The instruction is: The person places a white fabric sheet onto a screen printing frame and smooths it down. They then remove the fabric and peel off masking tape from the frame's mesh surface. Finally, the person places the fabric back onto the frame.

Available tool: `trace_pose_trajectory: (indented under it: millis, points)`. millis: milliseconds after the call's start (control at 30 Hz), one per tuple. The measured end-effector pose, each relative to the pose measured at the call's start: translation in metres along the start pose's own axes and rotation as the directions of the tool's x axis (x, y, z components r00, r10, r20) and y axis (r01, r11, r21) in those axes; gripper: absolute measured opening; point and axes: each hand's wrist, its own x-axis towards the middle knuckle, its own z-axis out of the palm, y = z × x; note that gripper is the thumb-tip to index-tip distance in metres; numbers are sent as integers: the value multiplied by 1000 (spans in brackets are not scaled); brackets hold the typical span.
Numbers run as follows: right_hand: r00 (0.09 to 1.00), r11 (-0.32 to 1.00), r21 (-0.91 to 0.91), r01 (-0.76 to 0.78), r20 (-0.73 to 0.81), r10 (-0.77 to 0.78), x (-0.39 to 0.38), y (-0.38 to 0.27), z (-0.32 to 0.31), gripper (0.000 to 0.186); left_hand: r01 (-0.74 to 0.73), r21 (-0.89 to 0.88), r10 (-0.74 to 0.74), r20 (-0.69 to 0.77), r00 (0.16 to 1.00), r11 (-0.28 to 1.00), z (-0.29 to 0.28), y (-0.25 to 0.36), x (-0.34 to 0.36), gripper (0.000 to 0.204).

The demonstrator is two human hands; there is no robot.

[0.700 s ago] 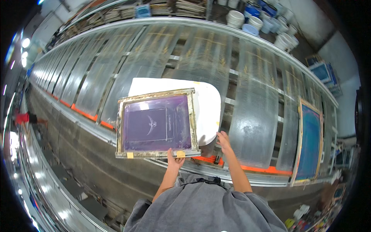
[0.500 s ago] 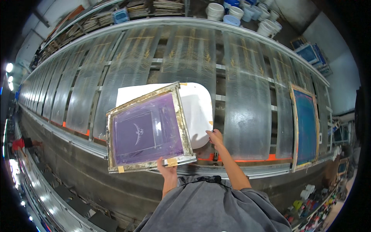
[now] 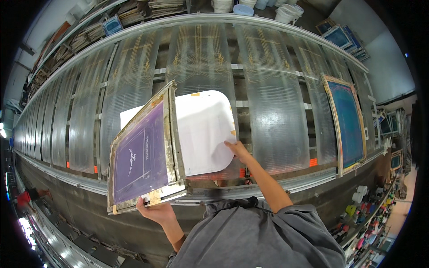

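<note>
The left hand (image 3: 158, 213) is gripping the purple screen (image 3: 140, 156) by its lower edge, aslant over the left side of the white board (image 3: 204, 127); the right hand (image 3: 239, 151) is pinching the board's right edge. Clear panels (image 3: 199, 62) are lying beneath the board.

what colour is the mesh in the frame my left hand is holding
The mesh is purple, best seen in the head view.
</note>
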Motion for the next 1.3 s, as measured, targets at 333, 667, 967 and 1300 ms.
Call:
trace_pose_trajectory:
  millis: [333,667,967,1300]
  points:
    - [885,910,11,414,-239,-400,-179,-108,-133,43,-76,18,78,-169,983,997,54,59,-11,26]
    - [609,625,359,693,-755,-242,-351,81,-369,47,347,11,-347,77,935,938,9,-35,-24,35]
    - [249,582,311,751,-950,187,-552,293,-398,63,661,-86,-666,-151,731,745,-58,-150,-22,48]
    - [-185,565,9,825,-941,284,-714,427,-390,62,602,-104,-606,-255,753,792,-128,-212,20,58]
